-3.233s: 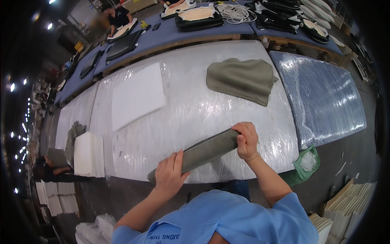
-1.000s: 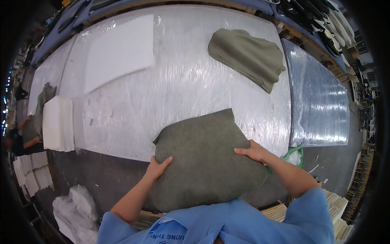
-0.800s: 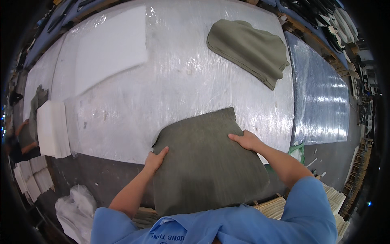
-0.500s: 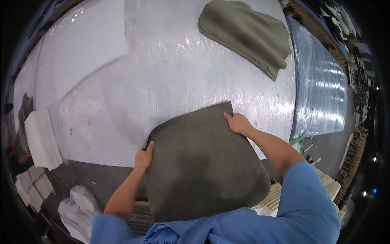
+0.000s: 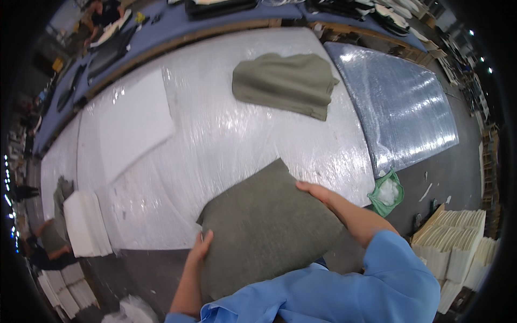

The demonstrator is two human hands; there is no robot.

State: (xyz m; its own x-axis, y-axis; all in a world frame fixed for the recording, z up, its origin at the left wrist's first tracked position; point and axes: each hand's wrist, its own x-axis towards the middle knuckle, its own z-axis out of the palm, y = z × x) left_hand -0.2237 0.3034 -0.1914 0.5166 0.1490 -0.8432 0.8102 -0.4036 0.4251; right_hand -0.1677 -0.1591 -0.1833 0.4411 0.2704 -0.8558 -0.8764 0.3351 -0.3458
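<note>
A dark olive-grey sheet of material, with a pointed far corner and a curved edge, is held up between both my hands in front of my body. My left hand grips its left edge, thumb on the upper face and fingers hidden underneath. On the other side, my right hand pinches the edge just right of the pointed corner. Beyond it, a stack of folded olive sheets lies on the large plastic-wrapped table surface.
A white sheet and a white stack lie left. Right are a blue-grey wrapped slab, a green bag and stacked cream pieces. A blue table runs behind. Other people are at the far left.
My view has tilted up and turned, bringing the blue table and the green bag more fully into sight. Both hands keep hold of the olive sheet, which is now tilted differently.
</note>
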